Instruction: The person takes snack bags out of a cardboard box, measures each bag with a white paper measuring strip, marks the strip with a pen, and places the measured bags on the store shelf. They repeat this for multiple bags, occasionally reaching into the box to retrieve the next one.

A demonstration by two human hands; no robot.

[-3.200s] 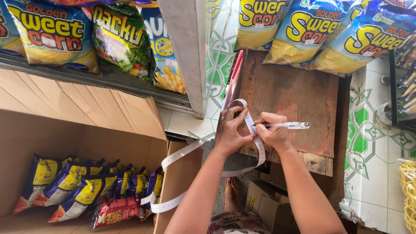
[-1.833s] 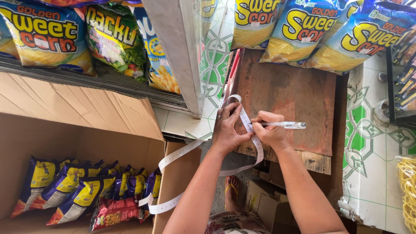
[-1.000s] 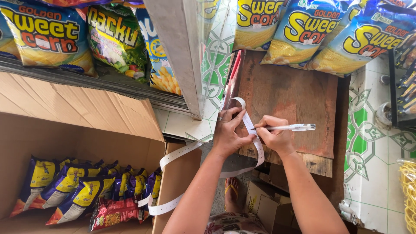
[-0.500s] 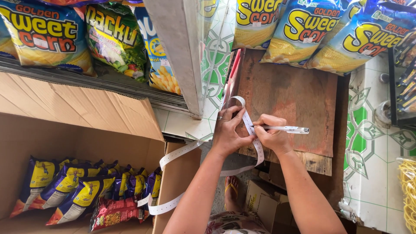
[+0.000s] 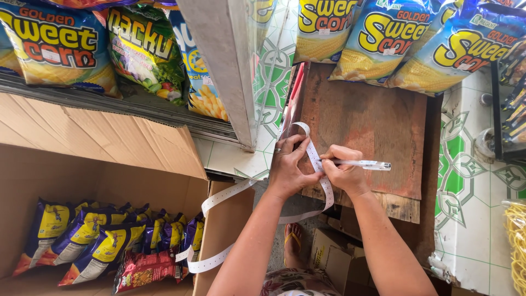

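Hands at a worn wooden bench (image 5: 378, 118): left hand (image 5: 289, 169) presses flat a light, limp white paper strip (image 5: 319, 167), best pinned beside the writing point, while right hand (image 5: 341, 171) grips a clear pen (image 5: 361, 163) upon it.

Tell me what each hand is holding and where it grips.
The right hand pinches a white pen near its writing end. The left hand presses a long white paper strip against the wooden board, near the strip's looped upper end.
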